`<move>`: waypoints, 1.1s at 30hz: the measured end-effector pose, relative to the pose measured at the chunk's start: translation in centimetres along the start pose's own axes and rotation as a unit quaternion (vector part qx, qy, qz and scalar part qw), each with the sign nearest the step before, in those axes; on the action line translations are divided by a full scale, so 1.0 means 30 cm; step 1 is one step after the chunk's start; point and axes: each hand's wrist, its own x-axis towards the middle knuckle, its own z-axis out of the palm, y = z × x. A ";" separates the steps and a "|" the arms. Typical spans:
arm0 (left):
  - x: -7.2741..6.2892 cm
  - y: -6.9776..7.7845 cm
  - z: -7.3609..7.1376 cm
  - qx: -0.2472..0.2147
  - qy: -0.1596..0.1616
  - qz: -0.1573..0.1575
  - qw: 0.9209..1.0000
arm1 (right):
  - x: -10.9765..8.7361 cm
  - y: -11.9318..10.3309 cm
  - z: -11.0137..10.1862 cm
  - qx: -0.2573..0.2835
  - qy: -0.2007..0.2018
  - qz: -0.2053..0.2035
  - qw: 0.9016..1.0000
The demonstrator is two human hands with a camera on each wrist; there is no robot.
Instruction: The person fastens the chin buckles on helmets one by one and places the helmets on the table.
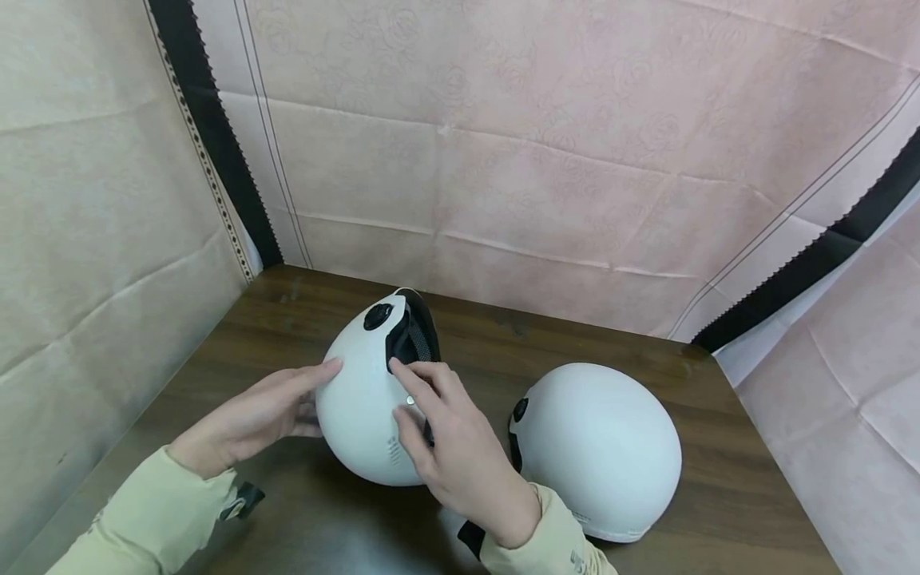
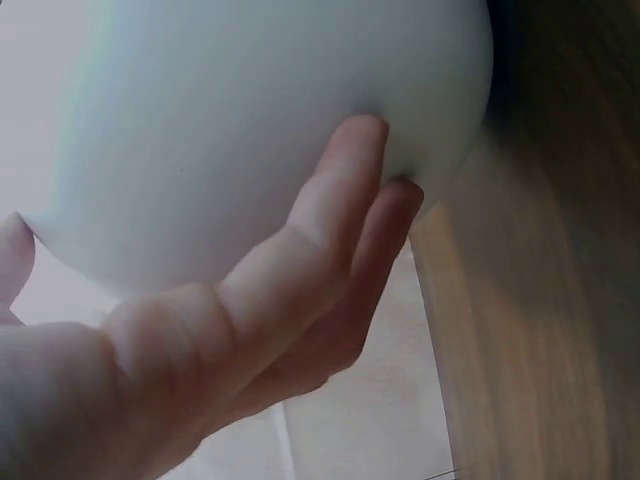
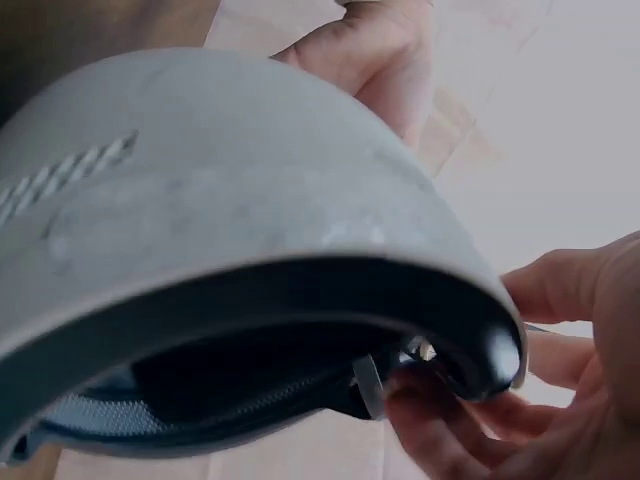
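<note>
A white helmet (image 1: 362, 399) with a black round side knob (image 1: 377, 316) and dark padded lining (image 1: 413, 339) is tilted on its side between both hands. My left hand (image 1: 262, 411) holds its shell from the left, thumb and fingers spread apart. In the left wrist view, bent fingers (image 2: 345, 185) press the smooth white surface. My right hand (image 1: 460, 439) grips the helmet's rim on the right. Fingertips of that hand reach inside the opening in the right wrist view, beside a strap (image 3: 368, 387). Whether the helmet touches the table is hidden.
A second white helmet (image 1: 600, 451) stands to the right on the brown wooden table (image 1: 726, 495), close to my right forearm. Pale patterned cloth (image 1: 460, 176) walls in the table at the back and both sides, with black strips along the corners.
</note>
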 end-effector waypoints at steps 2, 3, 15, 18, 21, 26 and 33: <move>-0.001 0.002 0.003 -0.003 0.006 -0.002 1.000 | -0.002 -0.001 0.000 0.038 -0.008 0.023 0.999; -0.001 0.002 0.005 -0.004 0.010 -0.002 1.000 | -0.002 -0.001 -0.001 0.060 -0.011 0.036 0.997; 0.026 -0.041 -0.006 -0.061 -0.015 -0.001 0.998 | -0.002 -0.001 -0.012 0.186 0.022 0.096 0.978; 0.035 -0.060 -0.006 -0.087 -0.039 -0.001 0.995 | -0.003 -0.003 -0.013 0.206 0.024 0.104 0.973; 0.040 -0.068 -0.001 -0.095 -0.045 0.000 0.994 | -0.003 -0.004 -0.013 0.212 0.022 0.106 0.971; 0.036 -0.068 0.002 -0.091 -0.040 0.001 0.995 | -0.005 -0.006 -0.012 0.226 0.022 0.113 0.967; 0.018 -0.063 -0.005 -0.079 -0.037 0.004 0.996 | -0.008 -0.012 -0.001 0.255 0.030 0.115 0.960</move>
